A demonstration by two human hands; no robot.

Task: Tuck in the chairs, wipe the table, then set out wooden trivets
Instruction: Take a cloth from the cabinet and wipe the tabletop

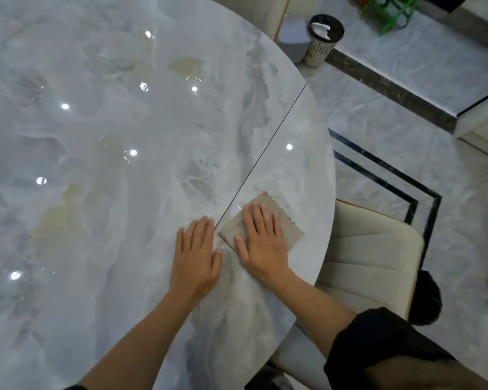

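Observation:
A round grey marble table (102, 170) fills most of the view, with a thin seam running diagonally near its right edge. A folded beige cloth (289, 229) lies flat by that seam. My right hand (261, 240) presses on the cloth with straight fingers. Just left of it, my left hand (196, 257) rests flat on the bare tabletop. A cream padded chair (369, 257) is tucked under the table's right edge. No trivets are in view.
A small bin (321, 40) with a dark rim stands on the tiled floor at the upper right. Another pale chair (265, 12) sits at the far edge. A green object (392, 12) lies on the floor beyond.

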